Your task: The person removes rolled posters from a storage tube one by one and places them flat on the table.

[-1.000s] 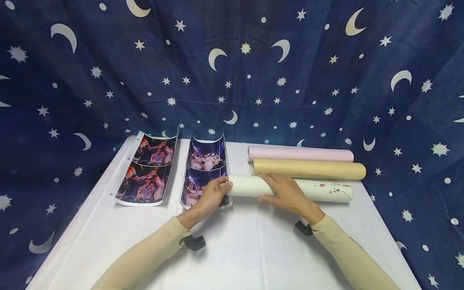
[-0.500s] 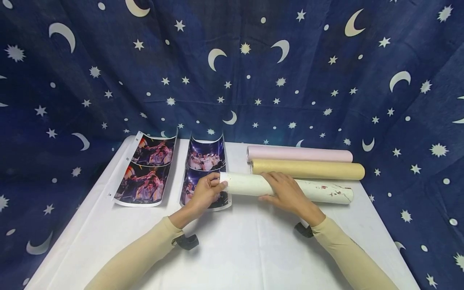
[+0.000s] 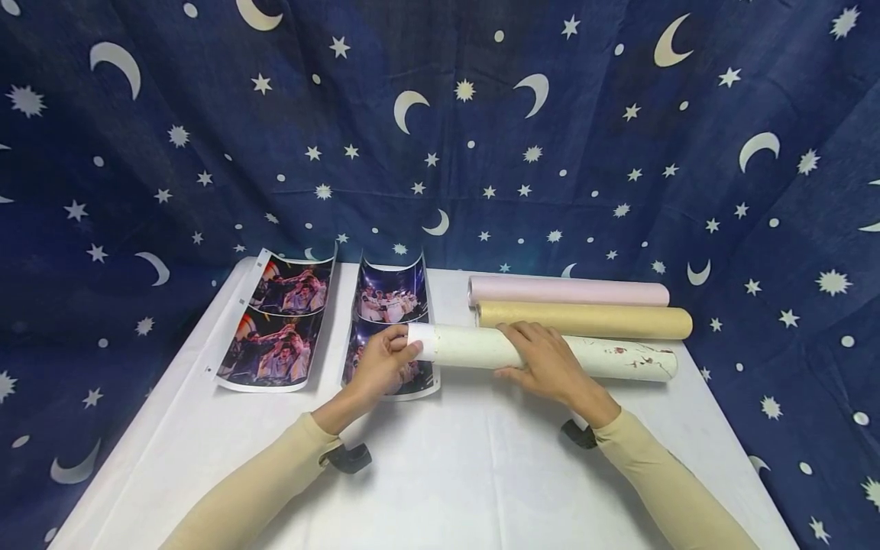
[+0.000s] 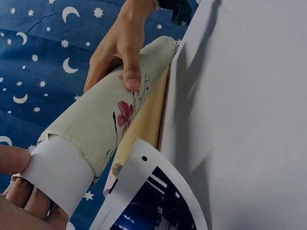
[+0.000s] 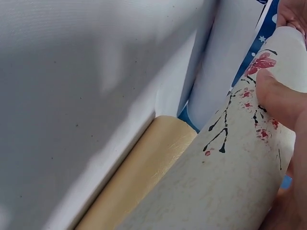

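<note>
My right hand [image 3: 546, 365] grips the middle of a cream roll of floral paper [image 3: 470, 347], thumb along its near side. The roll is held level over the table, with red blossoms and dark twigs showing. From its left end sticks a rolled white paper [image 3: 421, 341]. My left hand [image 3: 374, 365] pinches that white paper between thumb and fingers; in the left wrist view the thumb [image 4: 14, 159] presses its outside while the fingers lie at its open end. The rest of the white paper is hidden inside the floral roll.
Behind the floral roll lie a gold roll [image 3: 584, 319] and a pink roll [image 3: 571, 291]. To the left, two curled photo sheets [image 3: 285, 336] [image 3: 392, 298] lie on the white-covered table [image 3: 454, 473]; the left arm overlaps the nearer one. A star-patterned blue cloth [image 3: 440, 114] hangs behind.
My left hand has moved left, drawing the white paper out of the floral roll's end, so a longer white stretch shows. My right hand keeps its grip, nearly in place.
</note>
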